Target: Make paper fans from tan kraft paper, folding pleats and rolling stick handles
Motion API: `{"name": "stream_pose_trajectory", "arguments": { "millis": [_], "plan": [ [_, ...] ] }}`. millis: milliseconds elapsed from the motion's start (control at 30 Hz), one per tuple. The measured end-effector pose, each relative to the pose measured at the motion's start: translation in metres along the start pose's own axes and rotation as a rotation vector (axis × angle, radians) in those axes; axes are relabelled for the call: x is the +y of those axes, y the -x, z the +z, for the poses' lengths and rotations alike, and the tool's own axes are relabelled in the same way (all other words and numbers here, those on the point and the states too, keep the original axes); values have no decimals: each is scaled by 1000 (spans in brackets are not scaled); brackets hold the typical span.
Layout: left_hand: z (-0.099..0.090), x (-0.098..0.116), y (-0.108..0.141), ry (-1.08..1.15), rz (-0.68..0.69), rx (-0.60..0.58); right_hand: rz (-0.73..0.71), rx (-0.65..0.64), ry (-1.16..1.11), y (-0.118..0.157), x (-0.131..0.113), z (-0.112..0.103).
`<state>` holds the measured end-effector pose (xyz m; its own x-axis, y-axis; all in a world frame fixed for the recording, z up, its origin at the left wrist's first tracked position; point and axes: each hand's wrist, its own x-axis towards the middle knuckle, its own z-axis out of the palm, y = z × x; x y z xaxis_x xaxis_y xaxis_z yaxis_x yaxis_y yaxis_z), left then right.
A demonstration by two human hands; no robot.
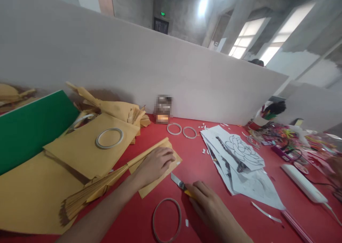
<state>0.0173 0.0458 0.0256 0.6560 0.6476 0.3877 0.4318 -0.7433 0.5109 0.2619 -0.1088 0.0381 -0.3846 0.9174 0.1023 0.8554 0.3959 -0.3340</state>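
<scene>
My left hand [156,164] lies on a piece of brown kraft paper [149,189], its fingers curled against a folded strip along the upper edge. That strip runs down-left into a long pleated bundle of kraft paper [80,200]. In my right hand [205,200] is a utility knife [178,181] with a yellow handle; its blade is out and points up-left, just right of the paper and apart from it. A pale ring [167,220] lies on the red table between my forearms. The fingertips of my left hand are partly hidden.
Kraft sheets [88,147] with a ring [109,138] on top lie left, beside a green board [34,129]. Two small rings [174,128] sit farther back. At right are flower drawings [244,150], a white power-strip-like device [304,184] and a pen holder [259,122].
</scene>
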Motion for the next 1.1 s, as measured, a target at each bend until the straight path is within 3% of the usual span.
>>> {"name": "stream_pose_trajectory", "arguments": {
  "millis": [233, 400, 633, 900, 1100],
  "plan": [
    [-1, 1, 0, 12, 42, -3, 140, 61, -139, -7, 10, -15],
    [1, 1, 0, 29, 36, 21, 68, 44, -71, -24, 10, -17],
    [1, 1, 0, 44, -4, 17, 44, 92, -18, -18, 14, -13],
    [0, 2, -1, -31, 95, -33, 7, 79, 70, -18, 14, -10],
    [-3, 4, -1, -29, 86, -37, -8, 73, 100, -18, 15, -9]
  ]
}}
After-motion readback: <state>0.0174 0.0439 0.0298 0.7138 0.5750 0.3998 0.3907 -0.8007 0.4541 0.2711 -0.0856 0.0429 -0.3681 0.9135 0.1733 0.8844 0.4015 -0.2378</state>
